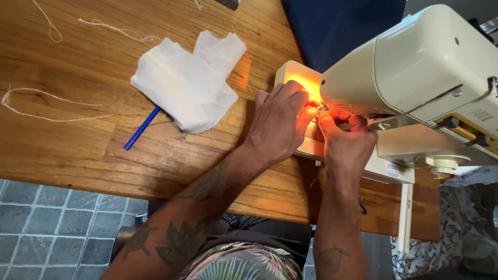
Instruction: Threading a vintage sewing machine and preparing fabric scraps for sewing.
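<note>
A: Grip first. Left hand [278, 122]?

B: Fingers bent, tips pressed in at the needle area of the cream sewing machine [415, 72], right under its lamp. Pinched on something small, or just pressing? Cannot tell, glare washes it out.

A: Right hand [345, 139]?

B: Same spot, from the other side. Thumb and fingers curled toward the needle, fingertips almost touching the left hand's. Looks like a pinch on something fine, but nothing visible between the fingers. Cannot tell what, if anything, it grasps.

A: Any fabric under the needle?

B: None that I can see. Machine bed [303, 78] is lit orange, the hands cover the rest.

A: So where's the cloth?

B: White fabric piece [187, 83] lies folded and crumpled on the wooden table [78, 78], left of the hands, apart from the machine. Nobody touches it. A blue pen [141, 128] pokes out from under its lower edge.

A: Other stuff?

B: Loose white threads [41, 103] scattered on the table, far left and top. Dark blue cloth [337, 26] behind the machine. Grey tile floor [57, 212] below the table edge.

A: How far along?

B: My read: early or in between. Both hands fuss at the needle, so probably setting up there, maybe threading. Cloth sits aside, not under the foot, no seam being run. Stray threads hint at some cutting done already. Stitching of that white piece looks left to do, judging by where it lies.
</note>
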